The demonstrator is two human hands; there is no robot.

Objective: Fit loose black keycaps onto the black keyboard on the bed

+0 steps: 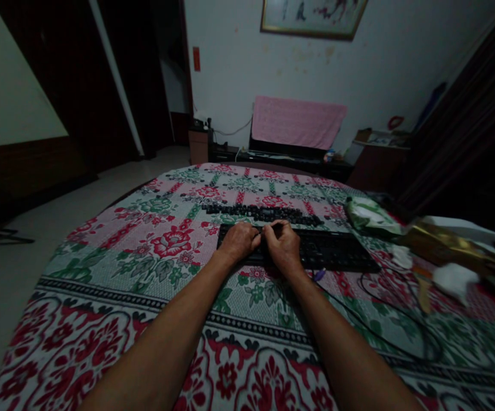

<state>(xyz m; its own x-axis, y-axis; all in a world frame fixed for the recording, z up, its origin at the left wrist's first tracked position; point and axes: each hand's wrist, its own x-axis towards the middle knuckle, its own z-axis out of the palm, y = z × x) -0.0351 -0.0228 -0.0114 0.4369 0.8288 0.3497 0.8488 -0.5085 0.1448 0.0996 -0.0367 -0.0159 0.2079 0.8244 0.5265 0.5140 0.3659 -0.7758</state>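
A black computer keyboard [337, 250] lies flat on the patterned cloth in front of me. My left hand [239, 241] rests over its left part, fingers curled and closed. Close beside it, my right hand [284, 246] is also closed, thumb and fingers pinched together, with something small and dark at the fingertips that is too dim to name. The two hands' fingertips meet or nearly meet above the keys. Behind the keyboard, several loose black keycaps [268, 213] are spread in a long row. What the left fingers hold, if anything, is hidden.
A black cable [371, 330] with a purple plug [319, 275] loops over the patterned cloth [170, 242] on the right. Farther right are a green-and-white packet [373, 216], a brush [422, 291], crumpled white tissue [455, 281] and a gold package [453, 245].
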